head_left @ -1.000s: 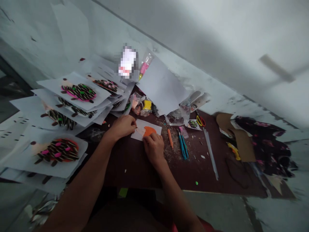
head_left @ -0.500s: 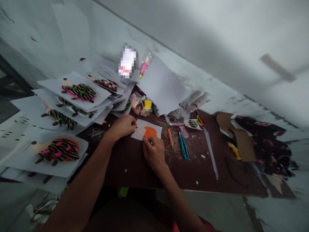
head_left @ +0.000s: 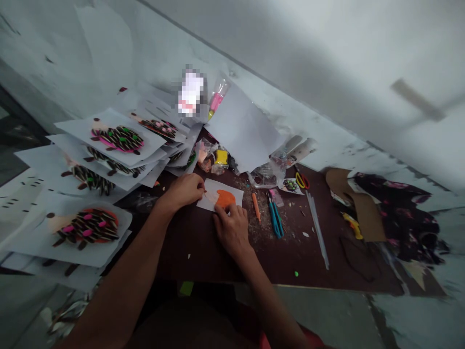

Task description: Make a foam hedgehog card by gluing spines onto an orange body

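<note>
A small white sheet of paper [head_left: 238, 193] lies on the dark table, bearing an orange clay shape [head_left: 225, 198] with a pale, pointed clay part [head_left: 211, 197] at its left. My left hand [head_left: 185, 190] is closed in a pinch at the sheet's left edge, by the pale tip; whatever sits between its fingertips is too small to make out. Bent over the sheet's lower edge, my right hand [head_left: 233, 227] presses its fingers on the paper just below the orange shape.
Paper sheets with clay hedgehogs [head_left: 87, 225] are piled at left. Right of the sheet lie an orange stick [head_left: 256, 207], teal-handled scissors [head_left: 276, 220], red-yellow scissors [head_left: 301, 180], clear sticks [head_left: 318, 231] and a yellow glue gun [head_left: 352, 226]. Behind are a yellow clay pack [head_left: 221, 157] and a pixelated bright screen [head_left: 192, 92].
Almost nothing differs. My right hand's fingers have shifted very slightly at the sheet's lower edge, while my left hand keeps its pinch at the left edge.
</note>
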